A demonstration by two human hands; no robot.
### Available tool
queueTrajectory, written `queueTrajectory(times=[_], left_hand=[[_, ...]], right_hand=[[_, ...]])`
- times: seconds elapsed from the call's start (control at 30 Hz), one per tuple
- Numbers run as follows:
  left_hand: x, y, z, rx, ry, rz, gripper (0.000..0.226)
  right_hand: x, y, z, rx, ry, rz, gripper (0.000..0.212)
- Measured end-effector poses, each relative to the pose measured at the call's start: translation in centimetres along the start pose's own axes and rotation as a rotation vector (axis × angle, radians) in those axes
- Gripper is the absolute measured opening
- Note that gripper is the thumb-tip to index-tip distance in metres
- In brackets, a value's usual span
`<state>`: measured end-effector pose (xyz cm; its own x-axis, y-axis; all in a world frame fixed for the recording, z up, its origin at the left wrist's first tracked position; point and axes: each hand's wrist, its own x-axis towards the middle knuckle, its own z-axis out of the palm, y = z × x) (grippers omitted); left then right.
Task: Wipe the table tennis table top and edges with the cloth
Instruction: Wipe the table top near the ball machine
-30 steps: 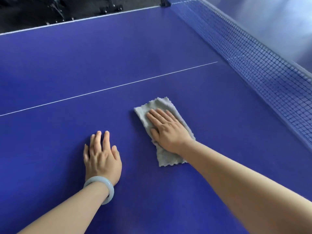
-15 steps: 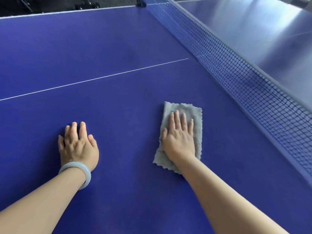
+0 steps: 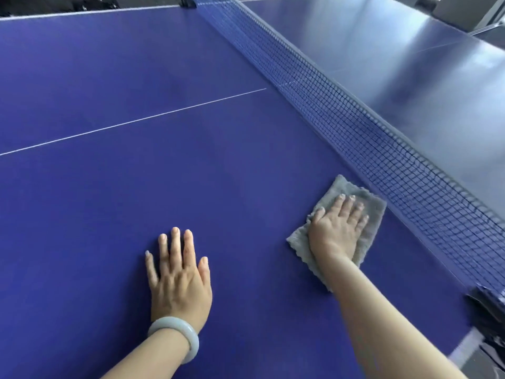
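Since half a second ago, the grey cloth (image 3: 367, 212) moved right, closer to the net (image 3: 355, 110). Now the right hand (image 3: 337, 228) presses it flat with straight fingers at lower right of the blue table top (image 3: 109, 105). At lower centre the left hand (image 3: 179, 277), wearing a pale bangle (image 3: 175, 333), rests flat, fingers straight.

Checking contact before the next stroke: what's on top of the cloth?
The right hand lies flat on the grey cloth, fingers straight. The cloth's middle and the table top beneath it are covered.
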<state>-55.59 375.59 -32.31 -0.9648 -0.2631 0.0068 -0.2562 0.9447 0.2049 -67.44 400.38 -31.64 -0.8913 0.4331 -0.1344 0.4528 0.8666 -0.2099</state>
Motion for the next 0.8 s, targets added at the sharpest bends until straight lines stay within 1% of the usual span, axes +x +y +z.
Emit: queueTrajectory(times=[0.03, 0.1, 0.17, 0.2, 0.23, 0.27, 0.37, 0.43, 0.5, 0.53, 0.57, 0.6, 0.63, 0.7, 0.77, 0.8], left_hand=[[-0.1, 0.1, 0.0, 0.016, 0.005, -0.003, 0.067], [-0.1, 0.1, 0.0, 0.025, 0.007, -0.012, 0.066], [0.0, 0.3, 0.1, 0.026, 0.003, -0.017, 0.060], [0.0, 0.3, 0.1, 0.028, 0.006, -0.019, 0.056], [0.0, 0.3, 0.2, 0.031, 0.007, -0.021, 0.054], [0.0, 0.3, 0.2, 0.032, 0.007, -0.024, 0.056], [0.1, 0.3, 0.3, 0.021, 0.024, -0.030, 0.059], [0.0, 0.2, 0.6, 0.018, 0.033, -0.022, 0.058], [0.0, 0.1, 0.8, 0.013, 0.043, -0.020, 0.058], [0.0, 0.0, 0.8, 0.009, 0.046, -0.020, 0.057], [0.0, 0.0, 0.9, 0.005, 0.048, -0.020, 0.057], [0.0, 0.0, 0.9, 0.004, 0.051, -0.020, 0.057], [0.1, 0.0, 0.9, 0.005, 0.054, -0.021, 0.057], [0.1, -0.2, 0.9, 0.007, 0.057, -0.020, 0.057], [0.1, -0.2, 1.0, 0.004, 0.059, -0.013, 0.056], [0.1, -0.3, 1.0, 0.002, 0.063, -0.009, 0.056]], right_hand=[[-2.4, -1.0, 1.0, -0.018, 0.012, -0.083, 0.065], [-6.9, -1.9, 2.4, -0.049, -0.018, -0.389, 0.068], [-8.4, -0.5, 2.2, -0.060, -0.087, -0.689, 0.066], [-7.6, 1.1, 1.4, -0.060, -0.097, -0.783, 0.063], [-6.3, 3.2, 0.5, -0.073, -0.082, -0.813, 0.060], [-4.8, 5.7, -0.3, -0.097, -0.056, -0.774, 0.058], [-0.9, 13.6, -3.1, -0.134, 0.012, -0.471, 0.058], [-0.5, 16.5, -3.9, -0.123, 0.037, -0.295, 0.059], [-1.6, 16.4, -3.4, -0.052, 0.041, -0.045, 0.059], [-2.5, 15.3, -2.8, -0.005, 0.055, 0.109, 0.060], [-3.8, 13.9, -2.2, 0.020, 0.066, 0.217, 0.061], [-5.4, 12.4, -1.3, 0.011, 0.073, 0.237, 0.063], [-7.1, 11.0, -0.2, -0.025, 0.078, 0.164, 0.064], [-10.0, 10.2, 0.7, -0.098, 0.038, -0.146, 0.065], [-9.4, 12.7, -1.0, -0.090, -0.034, -0.414, 0.062], [-8.4, 14.8, -2.1, -0.088, -0.049, -0.498, 0.060]])
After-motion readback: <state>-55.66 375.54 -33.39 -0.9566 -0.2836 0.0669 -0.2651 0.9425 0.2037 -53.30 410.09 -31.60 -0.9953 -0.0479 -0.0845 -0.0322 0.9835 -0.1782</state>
